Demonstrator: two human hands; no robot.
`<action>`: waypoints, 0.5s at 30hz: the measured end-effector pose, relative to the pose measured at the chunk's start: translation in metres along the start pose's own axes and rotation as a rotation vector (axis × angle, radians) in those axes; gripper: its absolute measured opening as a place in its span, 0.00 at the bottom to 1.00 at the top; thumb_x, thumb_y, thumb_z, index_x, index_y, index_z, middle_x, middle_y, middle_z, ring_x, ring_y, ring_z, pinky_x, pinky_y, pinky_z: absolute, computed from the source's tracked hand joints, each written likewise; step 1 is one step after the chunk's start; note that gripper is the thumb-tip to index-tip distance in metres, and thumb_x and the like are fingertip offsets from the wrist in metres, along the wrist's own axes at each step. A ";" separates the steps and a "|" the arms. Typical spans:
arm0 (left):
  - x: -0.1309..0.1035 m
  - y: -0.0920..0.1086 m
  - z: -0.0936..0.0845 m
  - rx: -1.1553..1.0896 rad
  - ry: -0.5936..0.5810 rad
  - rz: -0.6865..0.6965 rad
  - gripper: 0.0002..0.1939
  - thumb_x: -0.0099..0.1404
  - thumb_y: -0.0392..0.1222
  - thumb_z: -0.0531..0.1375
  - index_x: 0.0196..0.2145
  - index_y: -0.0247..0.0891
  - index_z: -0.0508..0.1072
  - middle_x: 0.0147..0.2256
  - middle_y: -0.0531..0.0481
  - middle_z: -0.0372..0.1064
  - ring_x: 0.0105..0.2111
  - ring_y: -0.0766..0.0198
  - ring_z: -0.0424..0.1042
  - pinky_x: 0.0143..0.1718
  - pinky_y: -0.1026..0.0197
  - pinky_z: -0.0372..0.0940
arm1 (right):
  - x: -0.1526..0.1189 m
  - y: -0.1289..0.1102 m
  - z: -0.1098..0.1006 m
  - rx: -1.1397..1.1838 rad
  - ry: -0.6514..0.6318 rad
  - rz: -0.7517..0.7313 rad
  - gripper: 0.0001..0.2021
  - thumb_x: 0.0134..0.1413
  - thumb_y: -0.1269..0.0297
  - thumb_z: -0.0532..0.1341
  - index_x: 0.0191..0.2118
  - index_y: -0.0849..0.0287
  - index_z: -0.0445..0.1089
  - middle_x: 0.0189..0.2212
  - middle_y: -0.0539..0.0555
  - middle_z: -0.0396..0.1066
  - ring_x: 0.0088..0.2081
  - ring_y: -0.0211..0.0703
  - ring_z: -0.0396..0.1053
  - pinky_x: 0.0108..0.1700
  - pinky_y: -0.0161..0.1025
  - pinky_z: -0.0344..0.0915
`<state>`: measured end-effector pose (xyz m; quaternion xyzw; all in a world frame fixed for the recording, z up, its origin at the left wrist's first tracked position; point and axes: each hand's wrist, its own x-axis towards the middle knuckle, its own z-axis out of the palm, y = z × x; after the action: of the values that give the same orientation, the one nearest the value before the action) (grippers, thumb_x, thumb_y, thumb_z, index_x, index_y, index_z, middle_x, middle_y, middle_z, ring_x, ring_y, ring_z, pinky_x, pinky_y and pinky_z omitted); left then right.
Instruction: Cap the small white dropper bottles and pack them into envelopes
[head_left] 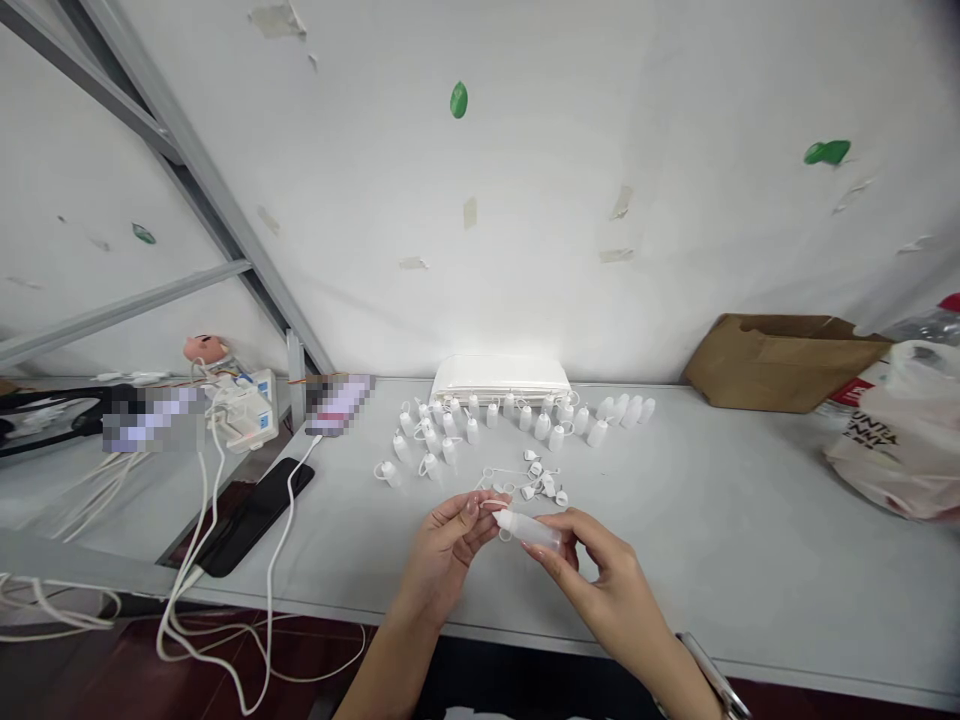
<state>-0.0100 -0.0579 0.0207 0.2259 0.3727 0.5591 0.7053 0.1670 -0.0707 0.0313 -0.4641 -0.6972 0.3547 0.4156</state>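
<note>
My right hand (600, 560) grips a small translucent squeeze bottle (536, 532) by its base, its neck tilted toward the left. In my left hand (454, 540), thumb and fingers pinch a white looped cap strap (493, 503) close to the bottle's tip. Whether the strap touches the neck I cannot tell. Just beyond my hands lies a loose group of white caps with ring straps (536, 480). Farther back stand several similar small bottles (450, 450), many with looped straps at their necks. A few bottles without visible straps (626, 410) are grouped at the right end.
A white flat stack (501, 378) rests against the wall. To the right are a brown paper bag (780, 365) and a white plastic bag (900, 435). On the left lie a black phone (259, 515), white cables (281, 540), a power strip (244, 415) and a metal frame (296, 375).
</note>
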 end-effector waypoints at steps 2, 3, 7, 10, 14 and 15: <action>0.000 0.000 0.000 0.000 0.003 0.002 0.08 0.52 0.42 0.67 0.29 0.35 0.79 0.33 0.46 0.78 0.35 0.64 0.76 0.39 0.66 0.66 | 0.000 0.000 0.000 0.001 0.003 0.004 0.08 0.55 0.60 0.59 0.37 0.57 0.70 0.25 0.50 0.69 0.25 0.39 0.63 0.29 0.35 0.64; 0.000 0.000 0.000 0.000 0.004 0.001 0.08 0.52 0.42 0.67 0.29 0.35 0.79 0.33 0.46 0.79 0.35 0.64 0.76 0.38 0.66 0.67 | 0.000 0.000 0.001 0.003 0.005 0.007 0.08 0.55 0.59 0.59 0.37 0.57 0.70 0.25 0.50 0.69 0.25 0.39 0.63 0.29 0.35 0.64; 0.000 -0.001 0.000 -0.022 0.018 -0.008 0.08 0.50 0.41 0.68 0.28 0.35 0.79 0.33 0.47 0.79 0.34 0.64 0.76 0.38 0.67 0.67 | 0.000 0.001 0.001 0.012 0.000 0.023 0.08 0.55 0.59 0.59 0.36 0.57 0.70 0.25 0.50 0.69 0.25 0.38 0.63 0.29 0.35 0.64; 0.000 -0.001 0.001 -0.029 0.028 -0.004 0.08 0.48 0.41 0.69 0.28 0.36 0.79 0.32 0.47 0.79 0.34 0.64 0.76 0.37 0.67 0.67 | 0.001 0.001 0.000 0.015 -0.007 0.027 0.08 0.55 0.59 0.59 0.36 0.57 0.70 0.25 0.50 0.69 0.25 0.38 0.63 0.30 0.35 0.64; 0.001 -0.002 0.000 -0.003 0.033 0.020 0.08 0.48 0.41 0.69 0.28 0.36 0.79 0.32 0.46 0.79 0.34 0.63 0.76 0.38 0.66 0.67 | 0.002 0.003 0.000 0.006 -0.009 0.003 0.08 0.56 0.60 0.59 0.37 0.58 0.70 0.25 0.50 0.69 0.25 0.38 0.63 0.29 0.35 0.64; 0.002 -0.002 0.000 0.001 0.035 0.025 0.09 0.48 0.41 0.69 0.29 0.36 0.79 0.32 0.46 0.79 0.34 0.63 0.76 0.38 0.65 0.67 | 0.002 0.004 0.000 -0.001 -0.009 -0.007 0.08 0.56 0.60 0.59 0.37 0.58 0.70 0.25 0.50 0.68 0.25 0.38 0.63 0.29 0.35 0.64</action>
<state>-0.0086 -0.0568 0.0189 0.2211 0.3826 0.5714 0.6915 0.1675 -0.0674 0.0281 -0.4602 -0.7011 0.3548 0.4134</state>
